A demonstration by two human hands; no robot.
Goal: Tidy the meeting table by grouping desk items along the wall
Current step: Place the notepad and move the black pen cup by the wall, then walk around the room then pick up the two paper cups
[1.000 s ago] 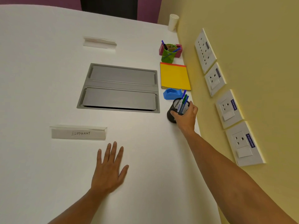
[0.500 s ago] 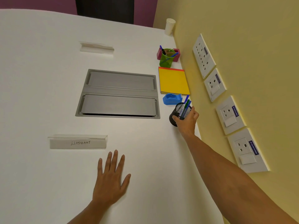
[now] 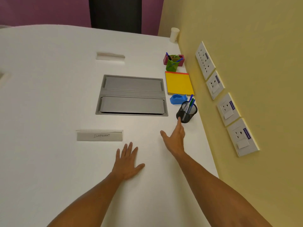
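A black mesh pen cup (image 3: 186, 112) with blue and green pens stands upright near the yellow wall. Behind it along the wall sit a blue tape dispenser (image 3: 177, 99), a yellow notepad (image 3: 179, 83), a green pen cup (image 3: 171, 63) and a magenta box (image 3: 181, 60). My right hand (image 3: 174, 138) hovers just in front of the black cup with straight fingers, holding nothing; its fingertips are at the cup's base. My left hand (image 3: 127, 161) lies flat on the white table (image 3: 49, 161) with spread fingers.
A grey cable hatch (image 3: 132, 95) is set into the table's middle. A clear name plate reading ELEPHANT (image 3: 99, 135) stands in front of it, another plate (image 3: 110, 56) behind. A white paper cup (image 3: 174, 34) stands in the far corner. Wall sockets (image 3: 228, 110) line the wall.
My right hand has let go of the black pen cup and drawn back toward me. The cup stays by the wall. The view has tilted up.
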